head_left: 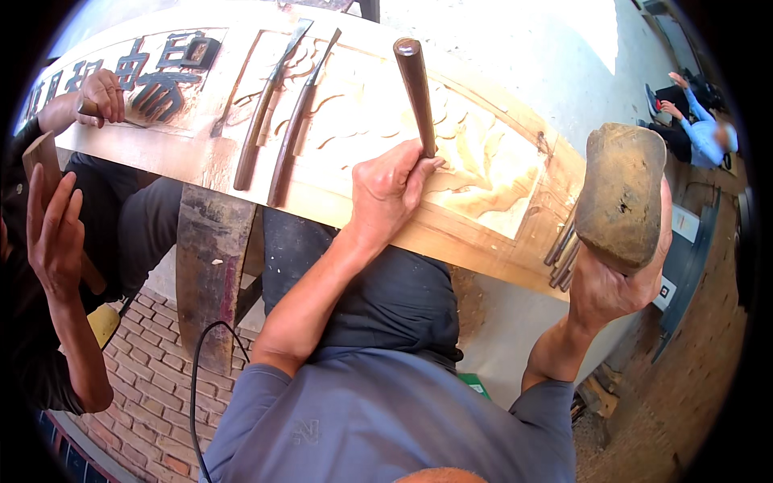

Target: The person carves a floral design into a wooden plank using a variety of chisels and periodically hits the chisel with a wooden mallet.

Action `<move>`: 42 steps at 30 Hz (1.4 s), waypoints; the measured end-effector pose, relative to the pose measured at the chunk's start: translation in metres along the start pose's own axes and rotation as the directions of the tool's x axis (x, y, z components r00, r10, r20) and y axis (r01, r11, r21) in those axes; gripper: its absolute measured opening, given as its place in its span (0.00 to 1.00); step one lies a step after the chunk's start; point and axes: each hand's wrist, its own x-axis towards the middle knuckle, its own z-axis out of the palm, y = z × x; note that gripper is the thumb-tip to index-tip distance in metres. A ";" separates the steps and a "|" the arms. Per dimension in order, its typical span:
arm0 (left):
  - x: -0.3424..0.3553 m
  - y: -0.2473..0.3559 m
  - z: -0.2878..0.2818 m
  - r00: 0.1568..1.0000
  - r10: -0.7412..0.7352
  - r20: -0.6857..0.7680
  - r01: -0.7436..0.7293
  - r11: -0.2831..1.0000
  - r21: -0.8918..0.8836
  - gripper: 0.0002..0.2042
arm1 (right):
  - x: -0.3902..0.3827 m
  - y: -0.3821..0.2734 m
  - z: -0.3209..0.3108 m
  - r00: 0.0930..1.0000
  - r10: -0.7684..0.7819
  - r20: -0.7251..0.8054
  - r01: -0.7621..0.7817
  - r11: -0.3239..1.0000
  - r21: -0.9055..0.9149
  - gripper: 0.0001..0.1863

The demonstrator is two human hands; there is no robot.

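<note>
My left hand [386, 189] is closed around the lower part of a wood-carving chisel [415, 92]. Its dark wooden handle stands nearly upright over the relief carving on a long wooden board [475, 233]; the blade tip is hidden by my fingers. At the right, my right hand [616, 286] grips a worn wooden mallet [620, 197], raised beside the board's right end. The mallet's head covers most of its grip. Left of my left hand, two more chisels [266, 113] with dark handles lie side by side across the board.
A co-worker's hand [101, 97] holds a tool at the board's left, near dark raised characters [161, 88]; their other hand [56, 233] has a wooden mallet [44, 157]. Several thin tools [564, 266] lie at the board's right end. A wooden support [209, 274] and black cable [195, 394] are below.
</note>
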 end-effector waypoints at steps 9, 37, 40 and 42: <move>0.000 -0.001 -0.003 0.995 0.070 0.064 -0.075 0.995 0.067 0.07 | 0.003 0.001 0.000 1.000 -0.031 0.004 0.031 0.999 -0.023 0.49; 0.004 0.003 0.001 0.997 -0.075 -0.016 0.074 0.996 -0.039 0.06 | -0.020 0.011 -0.001 0.985 0.174 -0.019 -0.175 0.983 -0.054 0.50; 0.005 0.002 0.000 0.999 -0.035 0.016 0.035 0.999 -0.028 0.07 | -0.018 0.009 0.006 0.983 0.184 0.015 -0.182 0.980 -0.085 0.52; 0.005 0.000 0.000 0.999 -0.035 0.032 0.036 0.999 -0.022 0.07 | -0.017 0.008 0.009 0.979 0.202 0.005 -0.201 0.977 -0.071 0.52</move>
